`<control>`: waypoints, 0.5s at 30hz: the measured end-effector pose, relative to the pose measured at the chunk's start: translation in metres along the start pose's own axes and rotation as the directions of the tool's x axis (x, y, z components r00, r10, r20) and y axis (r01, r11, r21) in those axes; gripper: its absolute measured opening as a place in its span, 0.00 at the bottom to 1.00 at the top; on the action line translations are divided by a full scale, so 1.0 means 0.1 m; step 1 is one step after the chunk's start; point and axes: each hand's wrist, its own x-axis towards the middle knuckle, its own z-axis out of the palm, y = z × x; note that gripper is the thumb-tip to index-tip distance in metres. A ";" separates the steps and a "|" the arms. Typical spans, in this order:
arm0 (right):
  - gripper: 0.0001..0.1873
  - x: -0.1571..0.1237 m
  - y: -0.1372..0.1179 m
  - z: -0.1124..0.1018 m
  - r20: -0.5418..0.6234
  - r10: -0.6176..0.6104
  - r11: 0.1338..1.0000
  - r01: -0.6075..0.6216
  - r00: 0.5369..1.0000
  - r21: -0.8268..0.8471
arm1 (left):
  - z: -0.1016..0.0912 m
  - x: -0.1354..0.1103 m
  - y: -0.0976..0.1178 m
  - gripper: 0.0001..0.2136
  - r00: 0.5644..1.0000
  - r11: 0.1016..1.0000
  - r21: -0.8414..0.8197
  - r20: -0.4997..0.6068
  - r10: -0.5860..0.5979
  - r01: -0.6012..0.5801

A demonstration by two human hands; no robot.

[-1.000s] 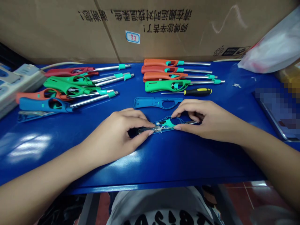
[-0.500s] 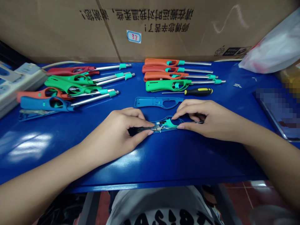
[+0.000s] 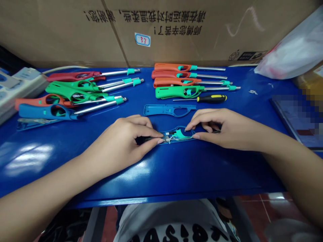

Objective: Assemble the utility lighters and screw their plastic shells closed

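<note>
An opened blue stick lighter (image 3: 174, 141) lies on the blue table, its inner parts showing: a green trigger (image 3: 180, 134), thin white wires and a clear fuel tank (image 3: 164, 138). My left hand (image 3: 131, 136) is closed in a pinch on the tank at the lighter's handle end and hides much of it. My right hand (image 3: 214, 127) is closed around the front end beyond the trigger, with thumb and forefinger at the shell; part of its grip is hidden. Just behind lies the matching blue shell half (image 3: 165, 110), inner side up.
A screwdriver (image 3: 212, 98) lies behind the shell half. Several assembled lighters (image 3: 176, 82) are lined up at the back, and several more (image 3: 63, 90) at left beside a power strip (image 3: 22, 87). Small screws (image 3: 252, 92), a plastic bag (image 3: 290, 50) and a tablet-like device (image 3: 290, 117) are at right.
The tank sits lower within the blue shell, and my left fingertips have shifted slightly left with it. My right hand keeps its place at the front end. The whole view has shifted a little.
</note>
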 end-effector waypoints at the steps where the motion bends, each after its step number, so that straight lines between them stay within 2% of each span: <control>1: 0.09 0.00 0.00 0.00 -0.007 -0.002 1.000 0.002 1.000 -0.007 | 0.00 0.00 0.00 0.08 1.000 1.000 0.004 0.001 0.001 -0.001; 5: 0.09 -0.02 -0.01 0.02 -0.021 -0.037 0.999 0.036 0.999 -0.030 | -0.01 -0.02 0.05 0.08 0.997 0.995 0.098 -0.070 0.041 -0.034; 8: 0.08 -0.02 0.00 0.02 -0.028 -0.053 0.998 0.052 0.998 -0.032 | 0.01 -0.02 0.08 0.09 0.981 0.976 0.169 -0.108 0.159 -0.139; 11: 0.06 0.00 0.01 0.02 -0.032 -0.043 0.999 0.042 0.999 -0.014 | 0.07 -0.03 0.08 0.11 0.965 0.947 0.219 -0.061 0.255 -0.236; 15: 0.06 0.01 0.01 0.03 -0.018 -0.022 1.000 0.022 1.000 0.007 | 0.16 -0.02 0.01 0.14 0.955 0.919 0.271 0.014 0.295 -0.287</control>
